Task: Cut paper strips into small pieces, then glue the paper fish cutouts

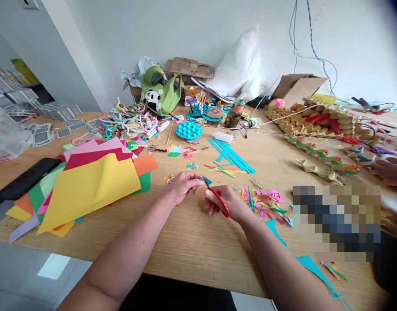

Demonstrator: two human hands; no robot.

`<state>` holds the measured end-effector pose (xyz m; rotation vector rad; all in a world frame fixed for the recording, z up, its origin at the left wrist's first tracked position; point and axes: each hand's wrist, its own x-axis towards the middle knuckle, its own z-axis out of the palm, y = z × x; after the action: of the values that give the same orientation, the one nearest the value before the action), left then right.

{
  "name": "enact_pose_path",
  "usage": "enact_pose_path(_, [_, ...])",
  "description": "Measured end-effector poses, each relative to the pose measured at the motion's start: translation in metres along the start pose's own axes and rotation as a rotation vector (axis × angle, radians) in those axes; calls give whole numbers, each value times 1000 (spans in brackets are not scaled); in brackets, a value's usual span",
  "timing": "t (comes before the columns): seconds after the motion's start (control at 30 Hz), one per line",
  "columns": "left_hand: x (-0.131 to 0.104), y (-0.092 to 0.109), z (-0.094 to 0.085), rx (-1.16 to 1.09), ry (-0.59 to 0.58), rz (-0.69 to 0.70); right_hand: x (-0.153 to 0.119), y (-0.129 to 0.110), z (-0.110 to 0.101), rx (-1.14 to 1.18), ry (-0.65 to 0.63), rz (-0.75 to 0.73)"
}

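Left hand (185, 186) has its fingertips drawn together on a small blue paper piece (208, 180), above the middle of the tabletop (172, 242); the right hand (222, 201) grips red-handled scissors (224, 208), their blades right at that piece. Over the tabletop's near left corner spread overlapping coloured sheets (97, 190), a yellow one uppermost, with a flat black object (28, 181) just beside them at the left edge. Behind the sheets, toward the back edge, lies a tangle of fuzzy stems (115, 123), next to a green bag (166, 101). Beyond the hands sit a bumpy blue plate (188, 129), a lidded jar (234, 115) and, nearer, crossing blue strips (232, 156). Mixed paper scraps (265, 201) lie right of the scissors. Egg-carton pieces (293, 121) fill the far right corner.
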<state>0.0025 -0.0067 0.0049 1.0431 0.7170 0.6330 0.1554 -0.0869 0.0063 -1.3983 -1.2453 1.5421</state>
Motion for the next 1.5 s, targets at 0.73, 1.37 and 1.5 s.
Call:
enact_pose_path(0.73, [2, -3, -1, -11, 12, 2, -2, -4, 1, -32, 11, 16])
enact_pose_path(1.37, [3, -3, -3, -27, 12, -11, -4, -5, 2, -23, 21, 30])
enact_pose_path(1.5, [3, -3, -2, -15, 4, -33, -3, -5, 2, -14, 30, 20])
